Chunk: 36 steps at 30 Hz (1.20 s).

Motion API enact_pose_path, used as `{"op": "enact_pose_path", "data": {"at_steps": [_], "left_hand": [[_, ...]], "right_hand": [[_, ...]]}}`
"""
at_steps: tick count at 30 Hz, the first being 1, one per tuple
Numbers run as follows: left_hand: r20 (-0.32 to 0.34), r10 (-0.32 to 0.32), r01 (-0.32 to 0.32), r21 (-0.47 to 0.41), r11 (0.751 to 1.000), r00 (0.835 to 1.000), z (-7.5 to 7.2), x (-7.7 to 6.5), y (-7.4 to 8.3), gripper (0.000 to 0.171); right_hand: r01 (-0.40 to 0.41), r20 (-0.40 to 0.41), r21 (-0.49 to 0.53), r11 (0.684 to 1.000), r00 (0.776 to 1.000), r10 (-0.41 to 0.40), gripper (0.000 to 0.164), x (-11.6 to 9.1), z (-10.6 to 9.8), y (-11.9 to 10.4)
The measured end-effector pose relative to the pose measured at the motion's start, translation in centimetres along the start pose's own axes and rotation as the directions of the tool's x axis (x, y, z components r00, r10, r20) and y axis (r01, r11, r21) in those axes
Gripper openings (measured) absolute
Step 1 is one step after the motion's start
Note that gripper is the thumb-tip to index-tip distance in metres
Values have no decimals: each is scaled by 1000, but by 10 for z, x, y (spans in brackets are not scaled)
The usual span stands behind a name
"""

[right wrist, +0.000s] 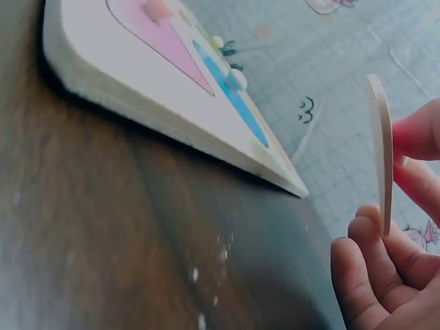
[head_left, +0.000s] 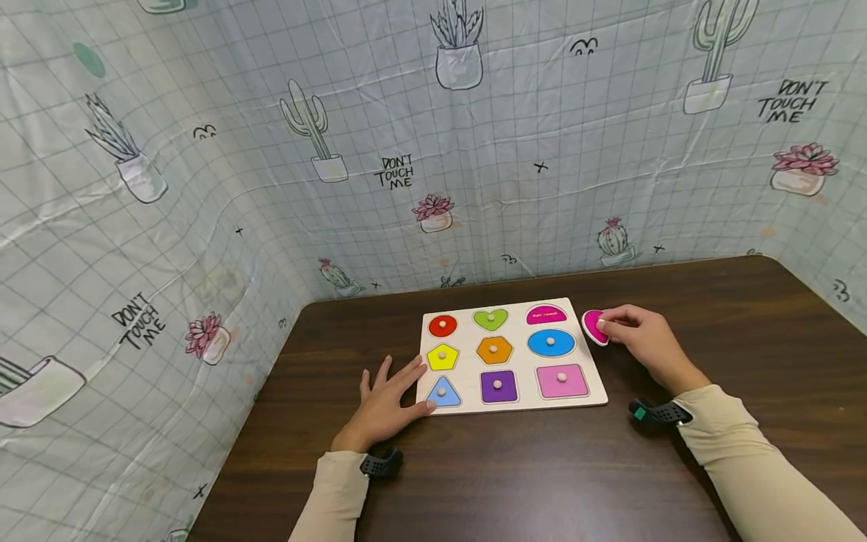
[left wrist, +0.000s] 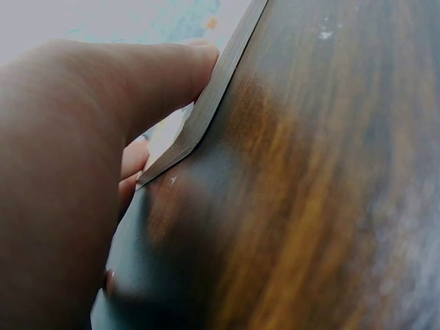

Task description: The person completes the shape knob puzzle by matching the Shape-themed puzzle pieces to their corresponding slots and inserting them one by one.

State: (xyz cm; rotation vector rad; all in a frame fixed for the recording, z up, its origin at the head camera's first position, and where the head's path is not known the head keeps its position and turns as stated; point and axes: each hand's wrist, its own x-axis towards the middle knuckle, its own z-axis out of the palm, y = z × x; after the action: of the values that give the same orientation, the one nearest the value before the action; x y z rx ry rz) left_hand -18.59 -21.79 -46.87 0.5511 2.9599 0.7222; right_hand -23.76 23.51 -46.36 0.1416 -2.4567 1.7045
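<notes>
A white wooden puzzle board [head_left: 467, 354] lies on the table with several coloured knobbed shapes in it. Its half-round magenta recess [head_left: 546, 316] at the far right corner holds no piece and shows small printing. Just right of that corner, my right hand [head_left: 646, 342] pinches the magenta half-round puzzle piece [head_left: 591, 326] by its knob. Seen edge-on in the right wrist view, the thin piece [right wrist: 381, 155] stands upright between thumb and fingers. With spread fingers, my left hand [head_left: 381, 406] touches the board's left edge, thumb [left wrist: 175, 72] at the near corner.
The dark wooden table [head_left: 528, 474] extends around the board. A patterned cloth [head_left: 501, 158] hangs behind it and along the left and right sides. Each wrist wears a black strap, the right one [head_left: 660, 412] close over the tabletop.
</notes>
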Motion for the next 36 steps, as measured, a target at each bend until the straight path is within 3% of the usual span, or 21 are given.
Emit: {"op": "enact_pose_path", "data": {"at_steps": [8,18,36], "left_hand": [[-3,-5,5,6,1000,1000,1,0,-1,73],[-3,-5,5,1,1000,1000,1,0,0,73],[0,-3,3,13,1000,1000,-1,0,3,73]], "right_hand": [[-18,-10,22,1000,1000,18,40,6,7,-2],[-61,-30,-71,996,998,59,41,8,11,-9],[-55,-27,2,998,998,55,47,18,20,-11]]}}
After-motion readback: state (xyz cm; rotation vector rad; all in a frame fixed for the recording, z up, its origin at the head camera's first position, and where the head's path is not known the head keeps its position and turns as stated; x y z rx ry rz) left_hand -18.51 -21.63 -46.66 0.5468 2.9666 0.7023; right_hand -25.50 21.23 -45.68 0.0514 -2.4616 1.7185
